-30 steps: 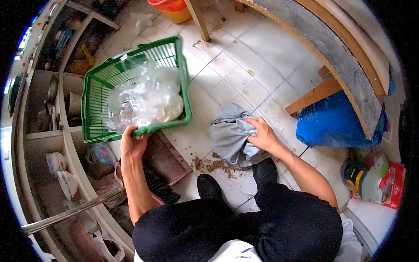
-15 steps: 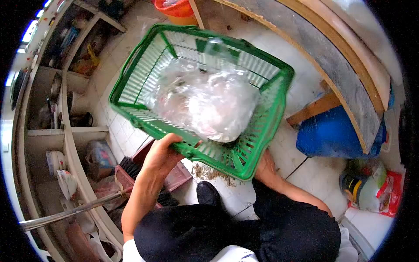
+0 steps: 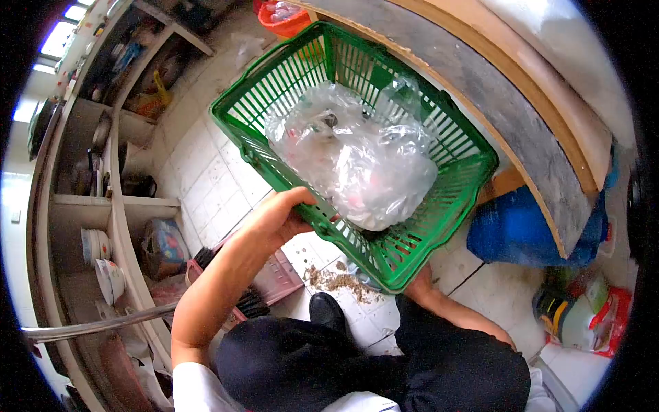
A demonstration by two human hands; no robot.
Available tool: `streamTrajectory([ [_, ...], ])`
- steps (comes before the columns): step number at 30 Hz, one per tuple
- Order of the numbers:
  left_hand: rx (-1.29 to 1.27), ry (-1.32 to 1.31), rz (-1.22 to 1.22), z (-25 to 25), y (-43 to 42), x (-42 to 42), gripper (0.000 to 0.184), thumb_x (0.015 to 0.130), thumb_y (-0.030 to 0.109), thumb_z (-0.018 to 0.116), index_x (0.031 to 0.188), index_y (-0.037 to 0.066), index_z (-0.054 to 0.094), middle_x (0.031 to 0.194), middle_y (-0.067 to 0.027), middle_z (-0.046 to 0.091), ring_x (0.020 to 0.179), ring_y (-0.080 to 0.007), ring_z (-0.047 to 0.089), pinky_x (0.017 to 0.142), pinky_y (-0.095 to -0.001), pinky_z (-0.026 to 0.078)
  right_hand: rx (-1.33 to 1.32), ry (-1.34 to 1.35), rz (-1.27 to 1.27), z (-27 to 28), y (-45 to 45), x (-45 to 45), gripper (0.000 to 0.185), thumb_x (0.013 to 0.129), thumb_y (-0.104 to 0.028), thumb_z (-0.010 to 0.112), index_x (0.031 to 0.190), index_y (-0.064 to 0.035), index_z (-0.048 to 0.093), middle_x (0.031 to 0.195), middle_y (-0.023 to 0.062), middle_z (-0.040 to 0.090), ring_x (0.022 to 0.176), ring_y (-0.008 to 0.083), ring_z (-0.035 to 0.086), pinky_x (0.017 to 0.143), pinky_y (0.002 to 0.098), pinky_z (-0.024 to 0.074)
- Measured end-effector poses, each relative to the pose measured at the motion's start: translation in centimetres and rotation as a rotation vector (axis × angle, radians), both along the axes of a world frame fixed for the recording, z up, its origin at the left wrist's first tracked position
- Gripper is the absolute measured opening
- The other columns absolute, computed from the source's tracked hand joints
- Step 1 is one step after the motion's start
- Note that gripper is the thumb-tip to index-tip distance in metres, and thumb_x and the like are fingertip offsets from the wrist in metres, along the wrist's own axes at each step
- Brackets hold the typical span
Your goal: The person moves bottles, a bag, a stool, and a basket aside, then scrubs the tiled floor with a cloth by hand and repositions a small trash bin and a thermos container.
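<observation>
A green plastic shopping basket [image 3: 458, 180] hangs tilted above the floor in front of my knees. Crumpled clear plastic bags [image 3: 384, 180] lie inside it. My left hand [image 3: 285, 214] is closed around the basket's near left rim, thumb on top. Low at the basket's near right corner, my right hand [image 3: 420, 281] is partly covered by the basket, and its fingers are hidden. Under the near edge a bit of pale bluish material shows, too covered to name.
Dirt crumbs [image 3: 336, 280] lie on the white tiles beside a pink dustpan [image 3: 278, 278] and a broom. Shelves with bowls [image 3: 110, 280] line the left. A grey board [image 3: 508, 96] rises at the right, near a blue container [image 3: 515, 226]. An orange bucket [image 3: 285, 24] stands behind.
The basket has shifted to the right with its bags, and my left hand has moved right and slightly up with it. More bluish material shows beneath the near edge.
</observation>
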State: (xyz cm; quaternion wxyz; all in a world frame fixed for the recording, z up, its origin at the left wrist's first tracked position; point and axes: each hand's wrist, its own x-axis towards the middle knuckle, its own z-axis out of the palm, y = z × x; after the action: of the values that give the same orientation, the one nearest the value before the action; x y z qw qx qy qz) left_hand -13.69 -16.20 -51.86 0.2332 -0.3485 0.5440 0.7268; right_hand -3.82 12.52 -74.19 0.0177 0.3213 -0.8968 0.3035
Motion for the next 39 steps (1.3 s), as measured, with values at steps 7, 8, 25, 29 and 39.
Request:
streamTrajectory([
  [7,0.170,0.052,0.058,-0.8,0.9,0.8,0.021,0.084,0.001,0.056,0.103,-0.007,0.052,0.107,-0.0181,0.062,0.101,-0.0328,0.065,0.099,-0.0521,0.055,-0.120,0.007,-0.113,3.2,-0.1,-0.7,0.045,0.083,-0.028,0.070,0.120,-0.0038,0.062,0.113,0.0182,0.064,0.110,0.0399,0.060,0.095,0.0511,0.0501],
  [8,0.197,0.095,0.042,-2.9,-0.5,1.1,0.022,0.085,0.002,0.056,0.103,-0.008,0.053,0.106,-0.0179,0.064,0.101,-0.0328,0.066,0.101,-0.0509,0.054,-0.120,-0.035,-0.130,2.6,-0.1,0.5,0.049,0.081,-0.028,0.072,0.122,-0.0036,0.061,0.114,0.0193,0.063,0.110,0.0409,0.060,0.095,0.0519,0.0497],
  [25,0.122,-0.048,-0.135,-1.5,-3.2,-0.8,0.029,0.088,0.004,0.057,0.114,-0.009,0.057,0.110,-0.0191,0.068,0.099,-0.0319,0.072,0.093,-0.0455,0.059,0.083,-0.193,-0.001,3.4,0.4,0.5,0.061,0.081,-0.024,0.073,0.133,0.0001,0.053,0.129,0.0267,0.054,0.118,0.0479,0.052,0.098,0.0607,0.0420],
  [29,0.166,-0.019,-0.130,-3.8,-4.4,-0.9,0.020,0.088,0.006,0.061,0.102,-0.008,0.060,0.101,-0.0169,0.070,0.091,-0.0290,0.073,0.088,-0.0442,0.062,0.137,-0.037,0.070,4.1,0.9,1.1,0.066,0.080,-0.031,0.076,0.133,0.0016,0.054,0.132,0.0281,0.055,0.120,0.0489,0.052,0.103,0.0635,0.0387],
  [39,0.129,-0.060,-0.235,-1.6,-3.1,-0.8,0.025,0.088,0.008,0.060,0.109,-0.005,0.062,0.103,-0.0173,0.071,0.093,-0.0263,0.072,0.084,-0.0414,0.062,0.176,-0.058,0.123,3.9,0.8,0.7,0.069,0.081,-0.035,0.076,0.135,0.0005,0.054,0.135,0.0277,0.054,0.124,0.0491,0.050,0.106,0.0635,0.0367],
])
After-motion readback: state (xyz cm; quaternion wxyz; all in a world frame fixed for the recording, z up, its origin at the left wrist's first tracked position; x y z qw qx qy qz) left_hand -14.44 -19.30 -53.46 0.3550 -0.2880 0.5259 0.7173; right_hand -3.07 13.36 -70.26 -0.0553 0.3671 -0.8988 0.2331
